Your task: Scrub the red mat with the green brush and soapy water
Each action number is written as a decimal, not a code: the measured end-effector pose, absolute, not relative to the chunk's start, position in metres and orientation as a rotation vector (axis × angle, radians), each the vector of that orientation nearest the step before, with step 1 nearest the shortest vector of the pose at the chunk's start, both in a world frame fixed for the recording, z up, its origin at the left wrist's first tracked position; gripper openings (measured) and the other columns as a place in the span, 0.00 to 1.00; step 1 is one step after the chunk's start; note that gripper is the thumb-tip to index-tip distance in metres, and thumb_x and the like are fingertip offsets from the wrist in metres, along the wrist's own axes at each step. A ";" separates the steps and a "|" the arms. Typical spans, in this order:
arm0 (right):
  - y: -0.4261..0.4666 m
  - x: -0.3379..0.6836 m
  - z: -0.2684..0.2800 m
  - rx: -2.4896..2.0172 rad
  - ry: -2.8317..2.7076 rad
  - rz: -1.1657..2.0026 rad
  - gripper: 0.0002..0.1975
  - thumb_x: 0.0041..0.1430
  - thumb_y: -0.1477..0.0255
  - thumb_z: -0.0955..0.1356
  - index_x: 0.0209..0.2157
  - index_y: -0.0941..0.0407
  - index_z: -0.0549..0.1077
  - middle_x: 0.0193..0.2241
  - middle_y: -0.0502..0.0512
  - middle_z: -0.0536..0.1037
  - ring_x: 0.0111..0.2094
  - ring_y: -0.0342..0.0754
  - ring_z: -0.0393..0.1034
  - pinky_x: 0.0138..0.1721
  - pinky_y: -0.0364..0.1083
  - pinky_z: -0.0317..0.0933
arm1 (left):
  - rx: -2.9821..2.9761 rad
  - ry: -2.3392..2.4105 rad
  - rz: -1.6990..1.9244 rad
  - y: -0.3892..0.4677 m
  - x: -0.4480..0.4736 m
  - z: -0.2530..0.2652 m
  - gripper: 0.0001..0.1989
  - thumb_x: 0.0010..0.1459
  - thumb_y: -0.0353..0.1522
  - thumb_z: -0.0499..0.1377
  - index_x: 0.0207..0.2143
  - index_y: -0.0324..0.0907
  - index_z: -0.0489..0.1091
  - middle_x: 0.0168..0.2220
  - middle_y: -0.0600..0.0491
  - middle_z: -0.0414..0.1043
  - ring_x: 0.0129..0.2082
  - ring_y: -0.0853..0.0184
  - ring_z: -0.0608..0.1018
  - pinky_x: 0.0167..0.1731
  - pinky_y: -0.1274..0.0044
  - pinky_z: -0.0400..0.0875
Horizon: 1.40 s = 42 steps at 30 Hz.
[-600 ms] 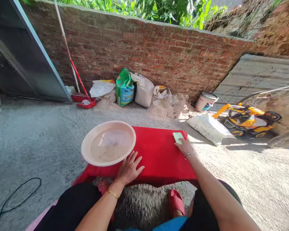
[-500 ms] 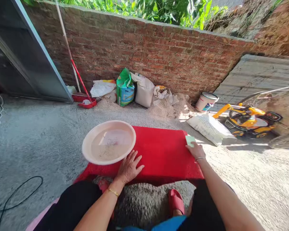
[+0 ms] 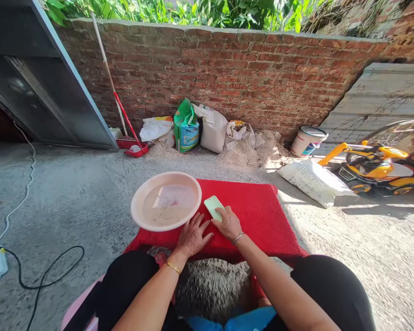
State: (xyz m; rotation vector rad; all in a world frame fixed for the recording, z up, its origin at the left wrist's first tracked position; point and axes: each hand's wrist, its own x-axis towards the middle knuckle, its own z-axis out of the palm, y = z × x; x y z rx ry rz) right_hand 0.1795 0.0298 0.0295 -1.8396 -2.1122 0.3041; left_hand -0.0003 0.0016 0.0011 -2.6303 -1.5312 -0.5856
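My right hand [image 3: 229,224] grips a pale green, flat rectangular piece [image 3: 213,205] with rounded corners, which lies against the red cloth [image 3: 258,207]; its exact kind is unclear. The fuzzy cloth covers a low table or bench between my knees. My left hand [image 3: 192,237] rests flat on the cloth near the front edge, fingers spread, just beside the basin. That pale pink basin [image 3: 136,208] stands on the left end of the cloth and holds water with small dark specks floating in it.
Sacks [image 3: 214,131] and heaps of sand line the brick wall [image 3: 227,69]. A red dustpan [image 3: 138,150] stands left of them. To the right are a bucket [image 3: 307,142], a white sack [image 3: 317,181] and a yellow toy digger [image 3: 382,170]. A black cable [image 3: 51,271] loops on the floor.
My right hand has carried the green piece leftward from the cloth's right edge to beside the basin. My left hand stays by the basin. The camera view has turned a little left.
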 end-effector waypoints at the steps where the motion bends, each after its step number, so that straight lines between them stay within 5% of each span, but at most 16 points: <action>1: 0.031 0.174 0.030 -1.840 -2.142 0.290 0.22 0.57 0.59 0.67 0.52 0.50 0.70 0.43 0.58 0.69 0.40 0.51 0.69 0.41 0.46 0.60 | -2.633 -1.529 -0.586 0.002 0.000 0.001 0.23 0.59 0.43 0.57 0.54 0.45 0.69 0.58 0.44 0.66 0.60 0.53 0.65 0.58 0.58 0.60; 11: 0.022 0.321 0.036 -2.328 -1.769 0.317 0.25 0.59 0.56 0.64 0.56 0.51 0.67 0.45 0.60 0.68 0.43 0.54 0.70 0.40 0.49 0.62 | -2.638 -1.525 -0.698 0.000 0.002 0.002 0.21 0.58 0.42 0.58 0.52 0.44 0.71 0.58 0.43 0.66 0.60 0.52 0.66 0.57 0.58 0.61; 17: -0.004 0.412 0.045 -2.450 -1.375 0.270 0.23 0.54 0.56 0.66 0.48 0.51 0.73 0.41 0.61 0.73 0.43 0.56 0.70 0.43 0.53 0.62 | -2.629 -1.551 -0.737 0.000 0.004 -0.001 0.22 0.57 0.42 0.59 0.51 0.43 0.71 0.58 0.43 0.66 0.60 0.51 0.65 0.57 0.58 0.60; 23: -0.017 0.331 0.034 -2.178 -1.447 0.383 0.28 0.50 0.52 0.66 0.48 0.54 0.73 0.38 0.59 0.73 0.40 0.54 0.69 0.41 0.50 0.63 | -2.612 -1.527 -0.780 -0.003 0.003 -0.003 0.20 0.56 0.42 0.60 0.49 0.43 0.72 0.55 0.42 0.67 0.56 0.53 0.68 0.55 0.59 0.63; 32: -0.010 0.158 0.031 -1.897 -1.987 0.437 0.19 0.58 0.61 0.66 0.51 0.51 0.71 0.41 0.57 0.70 0.38 0.49 0.70 0.36 0.44 0.61 | -2.517 -1.280 -1.306 -0.023 -0.003 0.023 0.11 0.63 0.33 0.52 0.42 0.43 0.72 0.41 0.47 0.70 0.43 0.63 0.72 0.46 0.68 0.70; 42: -0.022 0.239 0.042 -2.304 -1.702 0.345 0.22 0.58 0.58 0.66 0.52 0.51 0.70 0.42 0.58 0.68 0.40 0.52 0.70 0.37 0.46 0.61 | -2.627 -1.127 -1.257 -0.023 0.010 0.039 0.12 0.64 0.30 0.48 0.45 0.42 0.69 0.33 0.49 0.71 0.33 0.66 0.74 0.34 0.73 0.69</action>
